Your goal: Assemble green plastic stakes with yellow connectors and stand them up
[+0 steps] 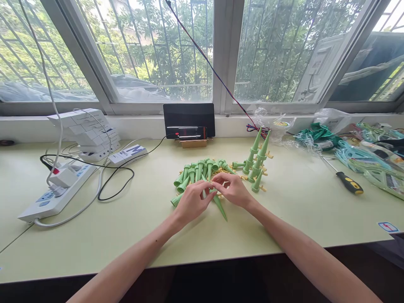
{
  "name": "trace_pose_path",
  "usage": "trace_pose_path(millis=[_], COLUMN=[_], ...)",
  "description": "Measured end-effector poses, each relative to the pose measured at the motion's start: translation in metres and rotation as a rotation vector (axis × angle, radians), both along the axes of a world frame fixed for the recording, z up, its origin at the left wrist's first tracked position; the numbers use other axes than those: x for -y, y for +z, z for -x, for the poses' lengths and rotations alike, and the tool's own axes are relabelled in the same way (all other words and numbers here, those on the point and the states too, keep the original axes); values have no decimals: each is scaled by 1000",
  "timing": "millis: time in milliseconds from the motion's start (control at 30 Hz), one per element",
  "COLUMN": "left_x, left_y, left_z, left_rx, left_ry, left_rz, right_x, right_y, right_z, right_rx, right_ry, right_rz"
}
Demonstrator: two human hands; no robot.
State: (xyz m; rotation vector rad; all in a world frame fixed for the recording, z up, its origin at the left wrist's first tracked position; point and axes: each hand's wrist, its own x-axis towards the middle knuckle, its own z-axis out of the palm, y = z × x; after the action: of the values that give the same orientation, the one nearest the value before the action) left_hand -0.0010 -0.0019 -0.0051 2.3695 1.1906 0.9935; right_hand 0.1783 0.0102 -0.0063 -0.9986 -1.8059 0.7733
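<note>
My left hand (195,198) is closed around the upper part of a green plant watering spike (220,208), whose pointed tip slants down toward me and to the right. My right hand (232,190) pinches at the same spike from the other side; a speck of yellow, seemingly a small valve, shows at its fingertips, mostly hidden by the fingers. Just beyond both hands lies a heap of similar green spikes (202,167), with small yellow valves (243,177) scattered at its right. Several spikes with yellow valves fitted (259,162) stand stacked to the right of the heap.
A white power strip (59,195) with cables and stacked white boxes (91,132) occupy the left. A phone (192,133) leans before a black tablet (189,113) at the back. Rightward lie a screwdriver (349,182) and plastic-bagged items (362,162).
</note>
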Motion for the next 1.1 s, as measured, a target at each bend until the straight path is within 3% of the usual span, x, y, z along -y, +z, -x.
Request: trace_pose_path(millis=[1100], left_x=[-3], left_y=[0], left_z=[3], left_rx=[14], left_ry=[63], left_rz=[-53], right_x=[0], right_y=[1], right_z=[-1], right_rx=[-15], right_ry=[47], right_rz=[20])
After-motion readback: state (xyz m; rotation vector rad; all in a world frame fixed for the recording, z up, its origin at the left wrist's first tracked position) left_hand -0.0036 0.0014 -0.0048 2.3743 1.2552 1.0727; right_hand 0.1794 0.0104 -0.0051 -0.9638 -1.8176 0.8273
